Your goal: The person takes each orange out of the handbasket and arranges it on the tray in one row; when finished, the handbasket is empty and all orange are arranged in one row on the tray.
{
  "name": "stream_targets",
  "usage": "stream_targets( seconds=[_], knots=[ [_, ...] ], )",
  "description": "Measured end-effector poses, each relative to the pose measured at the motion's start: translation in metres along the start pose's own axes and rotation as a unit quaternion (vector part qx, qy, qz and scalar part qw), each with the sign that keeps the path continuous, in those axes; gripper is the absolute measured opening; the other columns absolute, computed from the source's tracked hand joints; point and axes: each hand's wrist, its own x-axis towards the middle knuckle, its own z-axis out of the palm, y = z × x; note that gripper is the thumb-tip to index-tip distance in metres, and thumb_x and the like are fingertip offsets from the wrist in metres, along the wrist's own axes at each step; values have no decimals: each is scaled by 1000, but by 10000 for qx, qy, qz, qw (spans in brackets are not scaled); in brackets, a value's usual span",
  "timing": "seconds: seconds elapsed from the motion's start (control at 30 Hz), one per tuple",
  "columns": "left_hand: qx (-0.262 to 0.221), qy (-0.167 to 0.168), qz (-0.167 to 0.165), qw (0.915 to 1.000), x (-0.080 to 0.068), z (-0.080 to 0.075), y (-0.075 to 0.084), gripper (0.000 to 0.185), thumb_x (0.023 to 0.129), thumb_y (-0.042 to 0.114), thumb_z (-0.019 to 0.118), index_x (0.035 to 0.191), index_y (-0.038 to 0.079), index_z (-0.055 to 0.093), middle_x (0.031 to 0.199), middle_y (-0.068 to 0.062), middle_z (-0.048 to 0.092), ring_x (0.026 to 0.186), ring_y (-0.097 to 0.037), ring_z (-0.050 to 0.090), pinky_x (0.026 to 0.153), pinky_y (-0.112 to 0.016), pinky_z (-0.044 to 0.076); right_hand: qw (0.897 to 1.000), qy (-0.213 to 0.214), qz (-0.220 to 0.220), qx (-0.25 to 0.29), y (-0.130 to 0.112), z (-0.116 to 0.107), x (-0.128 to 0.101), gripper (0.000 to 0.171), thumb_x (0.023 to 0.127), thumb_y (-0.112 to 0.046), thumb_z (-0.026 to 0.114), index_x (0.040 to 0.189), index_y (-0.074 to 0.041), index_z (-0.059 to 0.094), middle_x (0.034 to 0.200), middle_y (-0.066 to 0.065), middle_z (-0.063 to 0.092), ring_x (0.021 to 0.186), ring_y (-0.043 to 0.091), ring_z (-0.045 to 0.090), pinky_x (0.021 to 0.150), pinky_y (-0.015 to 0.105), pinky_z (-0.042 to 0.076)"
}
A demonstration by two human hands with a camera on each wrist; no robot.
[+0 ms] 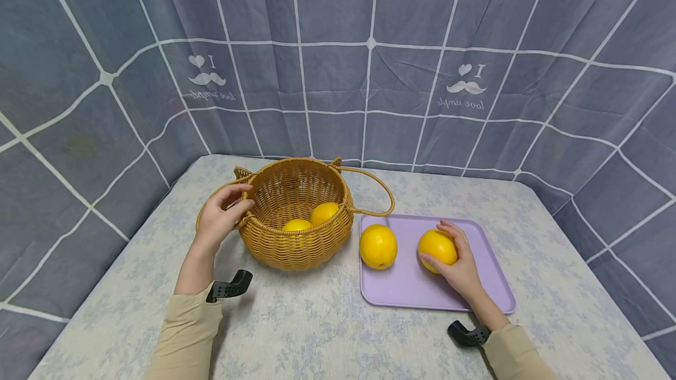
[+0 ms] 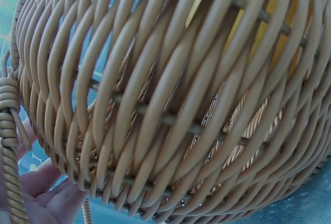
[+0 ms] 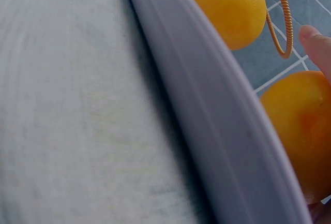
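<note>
A brown wicker basket [image 1: 296,254] with loop handles stands left of centre, and two oranges [image 1: 324,213] lie inside it. My left hand [image 1: 219,213] holds the basket's left rim, fingers and thumb at the edge near the handle. In the left wrist view the woven wall [image 2: 170,100] fills most of the picture. On the lilac tray [image 1: 406,295], my right hand [image 1: 458,260] grips an orange [image 1: 437,249], thumb on the near side and fingers round the far side. Another orange [image 1: 378,246] sits at the tray's left side, also visible in the right wrist view.
The basket's right handle [image 1: 392,195] sticks out sideways toward the tray's back left corner. A pale patterned cloth [image 1: 311,333] covers the table. Grey-blue curtains [image 1: 338,75] with white lines hang behind and at both sides.
</note>
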Motion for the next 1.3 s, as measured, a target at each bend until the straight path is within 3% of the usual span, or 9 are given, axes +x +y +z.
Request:
stream_targets(
  seconds=[0.23,0.4,0.6,0.7,0.87,1.1,1.3],
  knots=[
    [27,-14,-15,10000,-1,0,1,40,91,16,61,129,3,54,140,-10,43,133,-26,35,104,-42,36,9999,81,-149,29,11,0,1,63,67,11,77,124,6,50,137,23,40,118,3,39,92,16,32],
    [50,1,-8,10000,-2,0,2,40,91,16,61,128,3,54,140,-10,42,133,-27,34,104,-43,36,9999,79,-74,69,34,0,4,65,67,9,79,126,4,50,139,15,40,119,2,38,93,17,33],
    [17,-9,39,10000,-2,0,2,40,92,17,61,128,2,54,140,-11,42,132,-27,36,105,-42,35,10000,48,-48,-31,37,-2,6,64,72,6,77,129,0,50,140,10,40,119,1,38,93,15,33],
    [-12,-4,24,10000,-2,0,2,40,92,17,61,128,3,54,139,-10,43,132,-26,36,106,-41,35,10000,-30,-56,-33,30,-5,7,61,74,8,74,130,2,48,140,15,39,121,1,36,95,12,32],
    [-52,-17,16,10000,-2,0,1,39,92,17,61,128,2,54,139,-10,42,132,-27,36,106,-41,35,9992,-212,-284,-171,-4,-12,10,52,79,11,66,127,9,46,138,25,36,126,9,33,100,10,28],
    [-92,-37,117,9999,-1,1,-1,39,91,13,61,127,1,54,138,-11,43,131,-27,37,107,-41,34,9977,-294,-549,-277,-31,-25,27,48,82,12,61,127,11,44,137,21,35,126,8,33,102,16,30],
    [-83,-18,74,9999,-1,0,-1,39,91,13,61,128,1,54,138,-11,44,131,-27,37,107,-40,34,9929,-841,-812,-205,-33,-31,58,52,85,8,62,133,3,43,141,15,34,127,17,36,99,13,36]
  ],
)
